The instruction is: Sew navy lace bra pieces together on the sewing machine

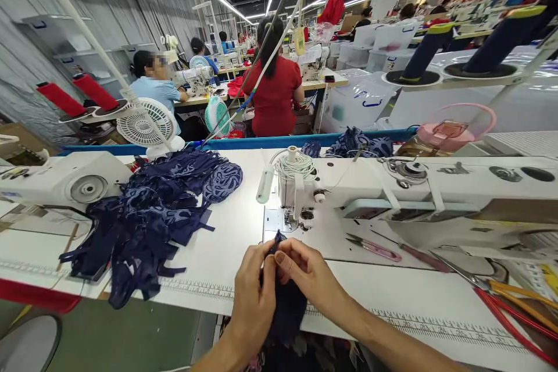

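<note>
Both my hands meet in front of the sewing machine's needle area [290, 220], near the table's front edge. My left hand [255, 288] pinches a dark navy piece of fabric [288, 309] between thumb and fingers. From the other side my right hand [307, 270] grips the same piece, fingertips close to the left ones. The fabric's gathered tip points up at the machine, and its lower part hangs toward the table edge. The fingers hide the part held between them. To the left lies a heap of navy, partly patterned fabric pieces [161, 209].
Pink-handled thread snips [379, 249], a seam-ripper-like tool [421, 257] and red-and-orange-handled scissors [488, 288] lie on the right. A second machine [65, 180] stands at left. More patterned fabric [357, 142] sits behind the machine. Co-workers sit ahead, one in a red top [275, 93].
</note>
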A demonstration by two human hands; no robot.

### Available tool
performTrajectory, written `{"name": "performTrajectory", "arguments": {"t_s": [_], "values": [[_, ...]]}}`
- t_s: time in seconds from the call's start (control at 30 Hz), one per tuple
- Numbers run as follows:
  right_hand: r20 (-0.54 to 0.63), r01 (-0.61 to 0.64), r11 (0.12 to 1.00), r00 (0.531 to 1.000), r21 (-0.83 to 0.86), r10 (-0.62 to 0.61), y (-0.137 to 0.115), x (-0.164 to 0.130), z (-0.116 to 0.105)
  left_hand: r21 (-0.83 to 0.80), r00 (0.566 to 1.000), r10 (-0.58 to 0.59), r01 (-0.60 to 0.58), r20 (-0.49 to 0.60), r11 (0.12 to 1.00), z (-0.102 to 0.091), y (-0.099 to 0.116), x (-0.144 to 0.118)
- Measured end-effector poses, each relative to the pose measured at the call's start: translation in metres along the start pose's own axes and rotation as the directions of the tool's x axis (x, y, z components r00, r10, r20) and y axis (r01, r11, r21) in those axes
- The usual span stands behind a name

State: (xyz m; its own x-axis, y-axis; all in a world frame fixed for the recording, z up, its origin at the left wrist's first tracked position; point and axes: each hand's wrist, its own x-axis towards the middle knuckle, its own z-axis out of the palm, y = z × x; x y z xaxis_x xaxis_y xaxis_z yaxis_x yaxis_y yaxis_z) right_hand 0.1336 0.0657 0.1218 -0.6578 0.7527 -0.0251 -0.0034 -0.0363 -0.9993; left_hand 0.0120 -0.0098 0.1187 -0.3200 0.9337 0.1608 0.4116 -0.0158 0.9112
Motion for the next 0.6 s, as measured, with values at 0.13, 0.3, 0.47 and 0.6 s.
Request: {"name": "performTrajectory", "arguments": {"t_s": [0.13, 0.3, 0.47, 0.6], "values": [[-0.147, -0.015, 0.990, 0.989, -0.141, -0.006, 0.002, -0.012, -0.006, -0.172, 0.993, -0.053, 0.070, 0.106, 0.983, -0.001, 0.008, -0.015], [-0.174, -0.045, 0.996, 0.984, -0.081, 0.030, 0.015, -0.018, -0.014, -0.358, 0.939, -0.269, 0.332, 0.214, 0.873, -0.002, 0.011, -0.001], [-0.168, -0.063, 0.981, 0.985, -0.183, 0.032, 0.016, -0.021, -0.018, -0.333, 0.952, -0.229, 0.288, 0.204, 0.898, 0.012, 0.000, 0.006], [-0.119, -0.091, 0.941, 0.991, -0.327, 0.054, -0.002, -0.023, -0.031, -0.142, 0.980, -0.133, 0.154, 0.150, 0.978, 0.006, -0.010, 0.012]]}}
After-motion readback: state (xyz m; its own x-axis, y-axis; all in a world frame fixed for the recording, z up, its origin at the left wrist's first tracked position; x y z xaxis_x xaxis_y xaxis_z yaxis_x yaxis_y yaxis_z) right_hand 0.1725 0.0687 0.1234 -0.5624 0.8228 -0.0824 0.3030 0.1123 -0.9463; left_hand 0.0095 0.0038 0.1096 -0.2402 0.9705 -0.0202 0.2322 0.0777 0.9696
